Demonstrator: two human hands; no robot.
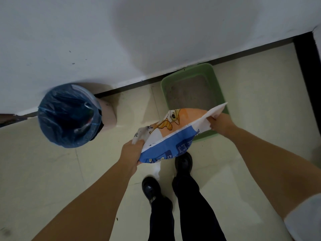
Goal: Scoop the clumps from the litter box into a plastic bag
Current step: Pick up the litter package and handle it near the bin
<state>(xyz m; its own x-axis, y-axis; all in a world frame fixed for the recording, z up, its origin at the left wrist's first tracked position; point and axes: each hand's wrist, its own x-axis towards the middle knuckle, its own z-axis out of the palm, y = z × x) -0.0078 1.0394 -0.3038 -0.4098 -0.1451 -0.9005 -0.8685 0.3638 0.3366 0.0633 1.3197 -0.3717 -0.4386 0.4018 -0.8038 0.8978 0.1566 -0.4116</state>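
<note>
While both grip printed bag (166,134), left hand (132,152), right hand (220,123); litter box (215,80) probably just beyond.

The printed bag (173,134) hides the near edge of the green litter box (215,80); its small print is unreadable. The left hand (131,152) fingers go under the bag, and both arms are cut off by the near edge
</note>
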